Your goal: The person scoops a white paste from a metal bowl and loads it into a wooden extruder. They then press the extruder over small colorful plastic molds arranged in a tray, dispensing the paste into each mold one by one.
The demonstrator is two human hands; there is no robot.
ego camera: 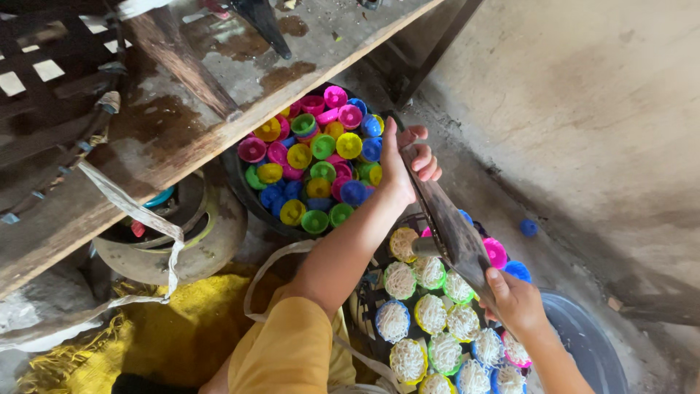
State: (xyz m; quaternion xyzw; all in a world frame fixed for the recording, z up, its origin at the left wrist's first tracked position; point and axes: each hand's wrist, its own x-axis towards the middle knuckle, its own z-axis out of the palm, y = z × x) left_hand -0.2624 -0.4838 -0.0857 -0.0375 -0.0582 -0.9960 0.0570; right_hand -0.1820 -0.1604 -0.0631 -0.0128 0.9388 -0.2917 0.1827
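Dark, worn wooden board (452,226) gripped at both ends, long axis running eleven to five o'clock, left grip (408,164) wrapped shut on top end, right grip (514,299) closed on lower end, above noodle-filled moulds (430,314), basin of coloured caps (321,157) at ten o'clock.

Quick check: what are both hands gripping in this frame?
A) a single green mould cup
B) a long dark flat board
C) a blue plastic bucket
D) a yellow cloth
B: the left hand grips the far end of the long dark flat board and the right hand grips its near end, above the small round plastic moulds filled with white noodles.
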